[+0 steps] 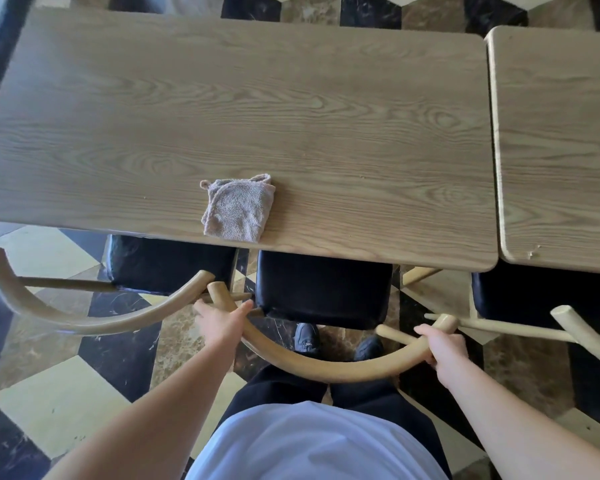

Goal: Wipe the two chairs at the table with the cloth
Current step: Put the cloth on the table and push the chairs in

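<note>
Both hands grip the curved wooden backrest (326,370) of the middle chair (323,289): the left hand (222,323) is wrapped around its left end, the right hand (442,348) around its right end. A second chair (167,263) stands just left, both black seats tucked under the table (291,98). The folded grey cloth (238,209) lies at the table's near edge.

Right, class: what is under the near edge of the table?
Under the table edge sit the black seats of two chairs: left chair, middle chair. Their front parts are covered by the tabletop. The cloth lies on top.
</note>
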A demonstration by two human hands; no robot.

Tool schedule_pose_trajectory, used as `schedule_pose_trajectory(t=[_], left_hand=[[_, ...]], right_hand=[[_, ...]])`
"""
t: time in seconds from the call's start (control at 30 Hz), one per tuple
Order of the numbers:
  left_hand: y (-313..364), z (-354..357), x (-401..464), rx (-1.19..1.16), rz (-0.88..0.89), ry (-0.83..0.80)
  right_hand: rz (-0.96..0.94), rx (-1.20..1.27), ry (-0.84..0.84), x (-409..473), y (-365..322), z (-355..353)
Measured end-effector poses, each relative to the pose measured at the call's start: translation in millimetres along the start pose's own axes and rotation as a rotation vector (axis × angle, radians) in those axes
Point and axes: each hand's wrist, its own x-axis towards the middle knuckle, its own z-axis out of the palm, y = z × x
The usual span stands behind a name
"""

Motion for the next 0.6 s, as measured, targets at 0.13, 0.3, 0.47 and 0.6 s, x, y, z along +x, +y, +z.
schedule_pose_trajectory(t=[0.13, 0.3, 0.47, 0.6], left_hand=[[39.7, -22.5, 3.8, -0.002, 0.138, 0.298], [94.5, -29.2, 14.6, 0.024, 0.376, 0.254], [133.5, -28.2, 31.1, -0.068, 0.265, 0.106], [163.3, -28.3, 44.7, -0.064, 0.166, 0.047]], right_hand=[[-0.532, -0.278, 0.36, -34.1, -25.2, 12.2], [-0.912, -0.359, 0.078, -85.3, -72.9, 88.8], [-0.768, -0.364, -0.335, -122.7, -114.2, 166.4], [-0.621, -0.358, -0.432, -132.4, -142.9, 204.6]])
